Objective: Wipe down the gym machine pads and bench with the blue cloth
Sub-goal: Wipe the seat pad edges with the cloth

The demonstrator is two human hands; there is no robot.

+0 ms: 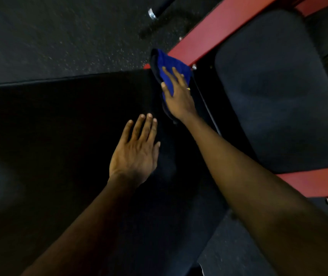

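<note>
right hand point(179, 97) flat, pressing blue cloth point(171, 60) | left hand point(135, 156) flat on black pad point(59, 126) | speckled floor point(59, 36)

open black pad point(59, 126), red frame point(215, 30) bounding far corner

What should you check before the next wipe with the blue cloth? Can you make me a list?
1. Blue cloth under the right hand: ok, straight fingers press it flat.
2. Cloth on the big black pad: ok, at its far corner.
3. Left hand out of the cloth's way: ok, it is spread flat nearer the person and holds nothing.
4. Cloth clear of the red frame: cannot tell, its edge sits right beside the frame.
5. Smaller pad on the right already wiped: cannot tell.
6. Big pad clean: cannot tell, too dark.
</note>
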